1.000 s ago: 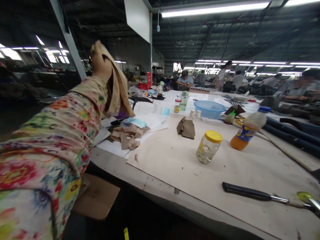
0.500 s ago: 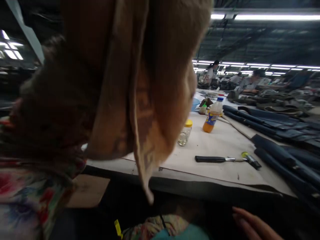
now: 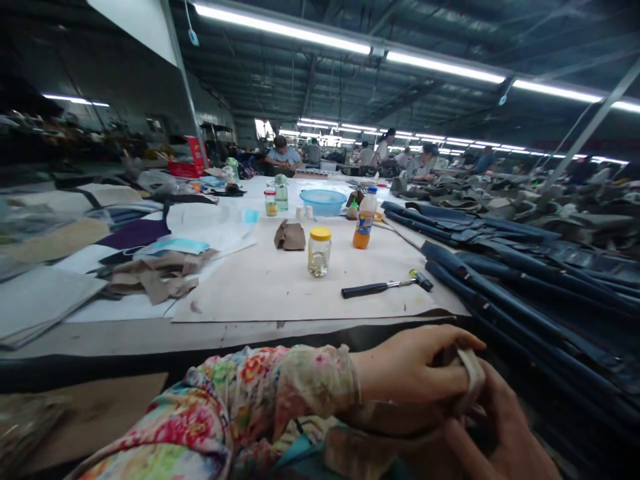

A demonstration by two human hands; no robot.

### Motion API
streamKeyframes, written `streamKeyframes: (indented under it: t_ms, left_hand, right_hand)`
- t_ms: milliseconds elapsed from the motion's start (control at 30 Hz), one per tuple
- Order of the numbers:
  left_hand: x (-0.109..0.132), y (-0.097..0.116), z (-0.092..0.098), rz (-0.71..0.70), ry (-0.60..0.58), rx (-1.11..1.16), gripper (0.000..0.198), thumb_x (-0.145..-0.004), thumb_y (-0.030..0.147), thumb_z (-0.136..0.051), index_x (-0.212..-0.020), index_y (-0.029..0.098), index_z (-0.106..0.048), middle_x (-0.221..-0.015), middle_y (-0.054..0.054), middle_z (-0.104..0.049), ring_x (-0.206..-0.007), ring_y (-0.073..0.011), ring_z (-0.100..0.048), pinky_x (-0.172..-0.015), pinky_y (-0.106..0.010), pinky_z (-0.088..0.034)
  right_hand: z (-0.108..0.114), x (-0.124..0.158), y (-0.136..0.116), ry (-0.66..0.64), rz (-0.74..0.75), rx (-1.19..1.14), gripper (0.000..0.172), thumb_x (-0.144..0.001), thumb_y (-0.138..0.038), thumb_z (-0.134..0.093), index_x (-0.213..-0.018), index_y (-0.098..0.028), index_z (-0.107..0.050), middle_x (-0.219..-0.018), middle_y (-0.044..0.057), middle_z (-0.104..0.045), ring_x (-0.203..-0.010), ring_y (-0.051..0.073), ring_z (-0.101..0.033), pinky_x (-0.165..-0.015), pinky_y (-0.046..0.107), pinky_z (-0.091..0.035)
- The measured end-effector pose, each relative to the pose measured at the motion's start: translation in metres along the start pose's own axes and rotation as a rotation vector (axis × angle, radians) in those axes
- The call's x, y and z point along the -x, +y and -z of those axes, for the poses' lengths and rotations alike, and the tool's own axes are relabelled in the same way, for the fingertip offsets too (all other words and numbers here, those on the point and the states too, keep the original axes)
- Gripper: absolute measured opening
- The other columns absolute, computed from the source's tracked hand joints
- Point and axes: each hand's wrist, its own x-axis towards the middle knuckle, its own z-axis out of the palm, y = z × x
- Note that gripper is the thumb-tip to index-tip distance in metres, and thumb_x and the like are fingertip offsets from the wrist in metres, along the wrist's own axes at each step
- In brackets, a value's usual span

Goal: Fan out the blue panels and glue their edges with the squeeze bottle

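Observation:
My left hand [image 3: 425, 363], reaching out of a flowered sleeve, is closed on a brown suede-like piece [image 3: 395, 427] low in front of my body. A pale folded edge [image 3: 470, 380] of this piece sticks up between the fingers. Against that edge press the thumb and fingers of my right hand [image 3: 510, 427], in the lower right. Most of the brown piece hangs below the hands in shadow, and its full shape is hidden.
On the pale tabletop lie a hammer [image 3: 385, 287], a yellow-lidded jar [image 3: 319, 252], a drink bottle [image 3: 365, 220], a blue basin [image 3: 323, 201] and a small brown piece [image 3: 290, 235]. Dark blue pieces [image 3: 500, 267] are piled at right, papers and cloth [image 3: 150, 267] at left. People sit farther back.
The brown piece, held up close before the camera, has come down to my lap at the lower right. My right hand, apart from it before, now touches its edge.

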Motion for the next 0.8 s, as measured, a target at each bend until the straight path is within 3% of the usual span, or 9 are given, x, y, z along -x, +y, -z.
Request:
streamKeyframes:
  t_ms: [100, 200, 400, 567, 700, 800]
  left_hand:
    - [-0.003, -0.013, -0.003, 0.038, -0.051, -0.023, 0.047, -0.085, 0.028, -0.05, -0.129, 0.012, -0.055, -0.108, -0.009, -0.065, -0.092, -0.0182, -0.059, -0.084, -0.029, -0.049]
    - [0.0, -0.023, -0.001, 0.101, -0.096, -0.003, 0.048, -0.088, 0.031, -0.047, -0.132, 0.014, -0.053, -0.105, -0.007, -0.065, -0.088, -0.0166, -0.06, -0.08, -0.027, -0.049]
    - [0.014, -0.04, 0.003, 0.089, -0.016, -0.079, 0.054, -0.084, 0.027, -0.052, -0.137, 0.015, -0.048, -0.124, -0.01, -0.062, -0.109, -0.0212, -0.059, -0.096, -0.032, -0.046]
    - [0.025, -0.062, -0.006, 0.016, -0.006, -0.116, 0.051, -0.084, 0.021, -0.051, -0.133, 0.01, -0.052, -0.124, -0.015, -0.062, -0.115, -0.0243, -0.057, -0.102, -0.035, -0.043]
    - [0.027, -0.077, -0.005, 0.146, 0.126, 0.186, 0.047, -0.074, 0.007, -0.048, -0.119, 0.012, -0.063, -0.112, -0.009, -0.067, -0.105, -0.0196, -0.061, -0.094, -0.029, -0.046]
    - [0.035, -0.077, 0.021, 0.291, 0.322, 0.726, 0.037, -0.07, 0.01, -0.056, -0.106, 0.015, -0.064, -0.09, -0.003, -0.069, -0.081, -0.0145, -0.064, -0.077, -0.024, -0.049]
  right_hand:
    - [-0.002, -0.001, 0.027, 0.015, 0.039, -0.016, 0.052, -0.085, -0.051, -0.052, -0.125, -0.018, -0.056, -0.122, 0.011, -0.065, -0.103, 0.024, -0.067, -0.08, 0.025, -0.059]
    - [-0.005, -0.005, 0.035, -0.003, 0.011, -0.141, 0.04, -0.089, -0.049, -0.047, -0.111, -0.023, -0.066, -0.116, 0.004, -0.068, -0.107, 0.021, -0.065, -0.088, 0.023, -0.054]
    - [-0.029, -0.013, 0.026, -0.179, -0.169, -0.357, 0.057, -0.083, -0.053, -0.058, -0.127, -0.018, -0.051, -0.119, 0.01, -0.066, -0.112, 0.022, -0.063, -0.085, 0.022, -0.056]
    - [-0.058, -0.017, 0.038, -0.167, -0.22, -0.451, 0.049, -0.078, -0.054, -0.062, -0.11, -0.017, -0.057, -0.113, 0.013, -0.068, -0.104, 0.024, -0.067, -0.085, 0.026, -0.057]
    - [-0.057, -0.023, 0.049, -0.043, -0.307, -0.569, 0.042, -0.075, -0.05, -0.065, -0.101, -0.017, -0.063, -0.102, 0.011, -0.071, -0.09, 0.025, -0.07, -0.074, 0.029, -0.06]
    - [-0.024, -0.025, 0.066, 0.123, -0.292, -0.556, 0.036, -0.076, -0.043, -0.065, -0.102, -0.019, -0.067, -0.102, 0.01, -0.071, -0.092, 0.028, -0.069, -0.071, 0.032, -0.06]
